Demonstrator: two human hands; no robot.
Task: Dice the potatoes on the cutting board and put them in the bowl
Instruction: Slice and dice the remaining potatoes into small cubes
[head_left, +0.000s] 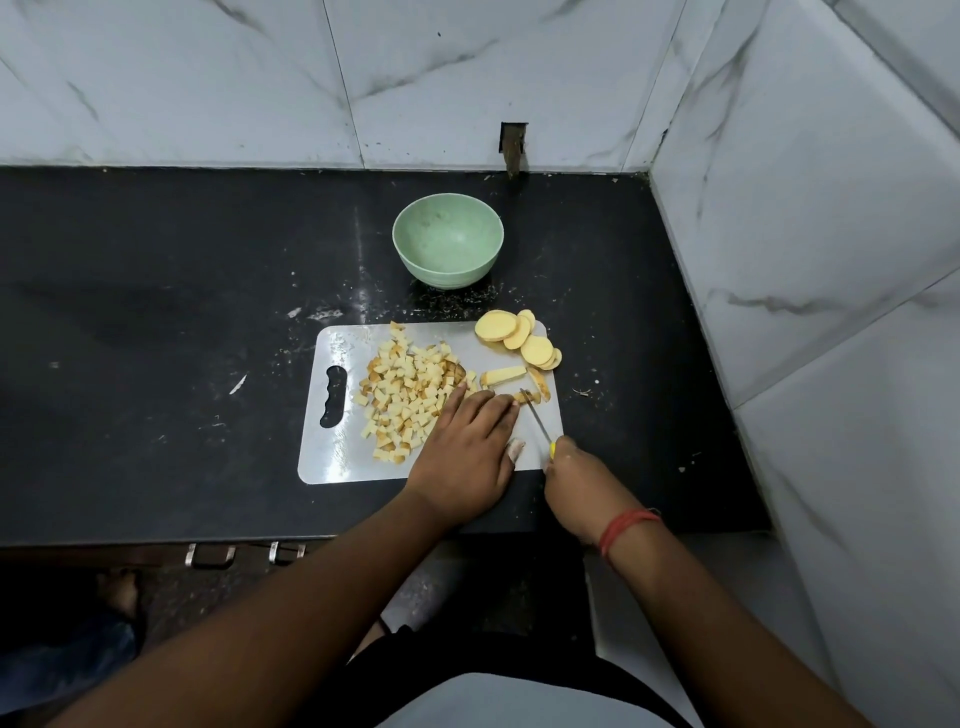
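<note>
I see the left hand (464, 451) flat, fingers straight, pressing potato strips (521, 397) on the cutting board (332, 457). Right hand (573, 480) grips the knife (536, 417), blade on the strips. Diced pile (408, 392) left of them, slices (519, 338) at the far right corner, green bowl (448, 240) beyond the board

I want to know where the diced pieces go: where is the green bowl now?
In the head view, the green bowl stands on the black counter, just beyond the cutting board's far edge, near the back wall.
</note>
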